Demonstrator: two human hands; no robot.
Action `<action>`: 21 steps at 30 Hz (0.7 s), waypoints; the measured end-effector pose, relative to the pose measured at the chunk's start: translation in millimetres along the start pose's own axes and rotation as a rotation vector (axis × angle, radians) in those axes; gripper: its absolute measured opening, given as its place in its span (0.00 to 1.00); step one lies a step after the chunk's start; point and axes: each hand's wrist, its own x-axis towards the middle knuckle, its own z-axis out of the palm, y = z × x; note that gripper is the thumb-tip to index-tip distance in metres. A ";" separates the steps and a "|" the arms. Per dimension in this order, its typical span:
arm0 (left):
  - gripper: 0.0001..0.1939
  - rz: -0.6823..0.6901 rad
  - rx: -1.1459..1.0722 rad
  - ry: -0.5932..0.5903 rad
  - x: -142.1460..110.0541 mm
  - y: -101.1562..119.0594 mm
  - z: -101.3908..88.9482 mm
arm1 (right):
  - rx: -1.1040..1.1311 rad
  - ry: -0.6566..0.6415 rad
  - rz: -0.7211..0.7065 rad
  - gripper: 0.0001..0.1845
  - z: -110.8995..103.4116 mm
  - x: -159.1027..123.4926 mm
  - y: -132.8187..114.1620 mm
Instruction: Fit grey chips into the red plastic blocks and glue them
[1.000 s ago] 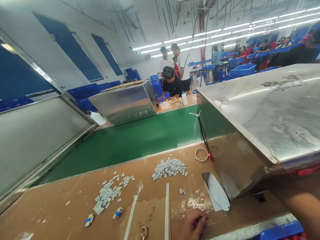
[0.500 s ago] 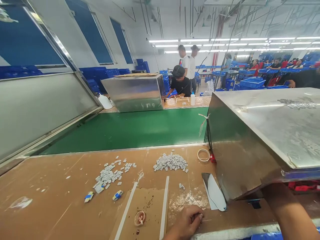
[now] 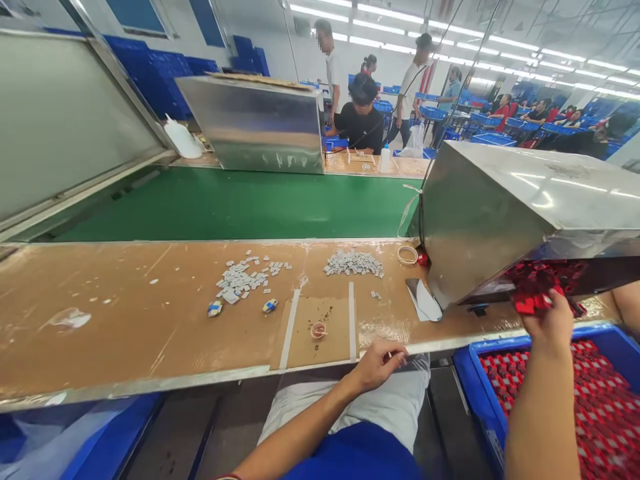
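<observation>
My right hand (image 3: 553, 320) is under the mouth of the metal box, its fingers closed on small red plastic parts (image 3: 531, 301) at the edge of a red heap. Loosely curled, my left hand (image 3: 381, 363) rests at the table's front edge with nothing visible in it. Left of it, a small round cup (image 3: 318, 330) with reddish-brown content and a thin stick stands on a taped cardboard sheet (image 3: 333, 350). Behind lie two piles of small grey pieces, one left (image 3: 243, 279) and one right (image 3: 354, 263). Below my right forearm is a blue crate (image 3: 470, 360) with rows of red-and-grey parts.
The metal box (image 3: 480, 220) stands on the table at right. A green conveyor belt (image 3: 280, 207) runs behind the table. A tape roll (image 3: 407, 255) and a white insole-shaped piece (image 3: 428, 303) lie near the box. Across the belt sits a co-worker (image 3: 363, 117).
The view has tilted down, bringing the blue crate and my lap into sight. My right hand, hidden behind the box before, now shows with red parts. My left hand stays at the table edge.
</observation>
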 end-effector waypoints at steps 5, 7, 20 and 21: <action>0.18 0.005 -0.040 -0.108 -71.8 23.5 -34.4 | 0.026 0.016 -0.005 0.20 -51.4 -109.2 17.9; 0.19 0.015 -0.059 -0.141 -93.8 30.7 -55.9 | -0.100 -0.281 -0.095 0.32 -20.6 -148.7 12.7; 0.16 0.054 0.405 0.495 -155.5 -3.7 -223.4 | -0.646 -1.467 -0.843 0.27 347.0 -290.6 49.5; 0.14 0.056 0.470 0.530 -146.4 -8.1 -235.1 | -0.672 -1.492 -0.876 0.27 351.3 -295.8 53.4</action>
